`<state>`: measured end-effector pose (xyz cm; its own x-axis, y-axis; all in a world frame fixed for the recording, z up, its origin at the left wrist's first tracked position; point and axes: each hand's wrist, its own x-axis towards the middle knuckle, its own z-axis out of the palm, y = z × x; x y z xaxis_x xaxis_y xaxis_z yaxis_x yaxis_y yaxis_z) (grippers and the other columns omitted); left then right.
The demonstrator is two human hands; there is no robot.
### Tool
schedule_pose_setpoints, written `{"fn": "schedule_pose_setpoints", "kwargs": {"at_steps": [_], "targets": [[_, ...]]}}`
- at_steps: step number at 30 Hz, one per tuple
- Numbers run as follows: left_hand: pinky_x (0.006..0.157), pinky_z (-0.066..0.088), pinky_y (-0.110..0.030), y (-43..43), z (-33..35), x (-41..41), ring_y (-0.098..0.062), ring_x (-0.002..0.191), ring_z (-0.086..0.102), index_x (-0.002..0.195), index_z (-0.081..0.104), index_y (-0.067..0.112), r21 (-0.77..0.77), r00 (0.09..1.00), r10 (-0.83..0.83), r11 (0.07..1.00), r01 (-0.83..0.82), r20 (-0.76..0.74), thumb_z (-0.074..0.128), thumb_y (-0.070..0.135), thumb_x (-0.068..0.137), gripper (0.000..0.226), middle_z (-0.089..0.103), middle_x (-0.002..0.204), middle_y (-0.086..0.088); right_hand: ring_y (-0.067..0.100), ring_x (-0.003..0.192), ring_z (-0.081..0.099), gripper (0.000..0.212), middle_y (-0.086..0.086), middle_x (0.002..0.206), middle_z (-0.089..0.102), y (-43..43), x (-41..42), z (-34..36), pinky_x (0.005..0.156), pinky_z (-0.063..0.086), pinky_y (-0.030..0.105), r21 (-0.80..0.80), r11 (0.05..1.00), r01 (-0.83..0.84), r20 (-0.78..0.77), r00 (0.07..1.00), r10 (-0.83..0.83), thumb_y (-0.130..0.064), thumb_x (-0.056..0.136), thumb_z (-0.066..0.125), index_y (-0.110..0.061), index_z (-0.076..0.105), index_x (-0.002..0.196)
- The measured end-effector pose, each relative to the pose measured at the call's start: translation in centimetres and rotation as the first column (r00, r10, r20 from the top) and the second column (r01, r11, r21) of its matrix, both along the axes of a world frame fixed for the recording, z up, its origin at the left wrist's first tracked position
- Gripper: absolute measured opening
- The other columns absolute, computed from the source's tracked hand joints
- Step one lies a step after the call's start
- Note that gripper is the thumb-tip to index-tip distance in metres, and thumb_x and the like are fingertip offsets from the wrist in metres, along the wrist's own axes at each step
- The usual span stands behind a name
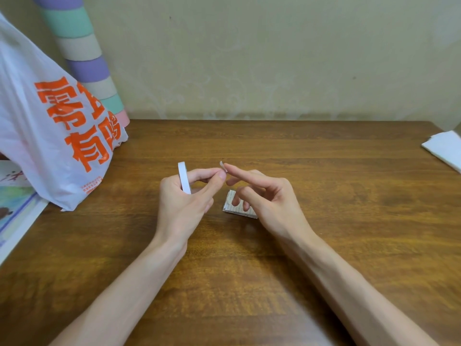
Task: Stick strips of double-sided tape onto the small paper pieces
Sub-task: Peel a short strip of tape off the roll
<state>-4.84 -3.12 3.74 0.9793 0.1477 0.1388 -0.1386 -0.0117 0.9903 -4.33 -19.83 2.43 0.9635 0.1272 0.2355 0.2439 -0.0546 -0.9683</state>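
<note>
A short tape strip [221, 165] clings to the outstretched forefinger tip of the right hand [269, 198], which grips nothing, above the stack of paper pieces [239, 212] lying on the counter [324, 196]. The left hand [184, 198] clasps the tape roll [184, 177]. The strip may well fold onto itself, or cling to skin rather than paper and land crooked.

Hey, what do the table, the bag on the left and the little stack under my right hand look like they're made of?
Table: wood or a wood-look veneer, with brown grain lines and a slight sheen.
Bag: thin plastic, white, crinkled and glossy, with orange print.
Stack: paper, matte, with thin layered edges and fine print on top, possibly cut from printed pages.
</note>
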Motion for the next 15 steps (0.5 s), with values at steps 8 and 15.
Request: {"fn": "schedule_pose_setpoints", "kwargs": {"at_steps": [8,15], "targets": [[0.053,0.040,-0.018,0.02,0.16,-0.11,-0.006,0.049,0.043,0.098,0.084,0.021,0.000,1.000,-0.001,1.000,0.001,0.003,0.079,0.026,0.091,0.010,0.062,0.056,0.012,0.010,0.069,0.062,0.050,0.005,0.106,0.073,0.01,-0.07,0.01,0.072,0.048,0.038,0.005,1.000,-0.006,-0.006,1.000,0.006,0.009,0.095,0.058,-0.026,0.077,0.125],[0.063,0.047,-0.021,-0.03,0.27,-0.19,-0.006,0.049,0.041,0.101,0.084,0.020,0.003,1.000,0.004,1.000,-0.004,0.007,0.079,0.029,0.092,0.014,0.059,0.051,0.013,0.011,0.071,0.062,0.049,0.004,0.106,0.073,-0.01,-0.15,0.00,0.073,0.048,0.040,0.001,1.000,-0.003,-0.005,1.000,0.003,0.008,0.095,0.058,-0.026,0.078,0.125]]}}
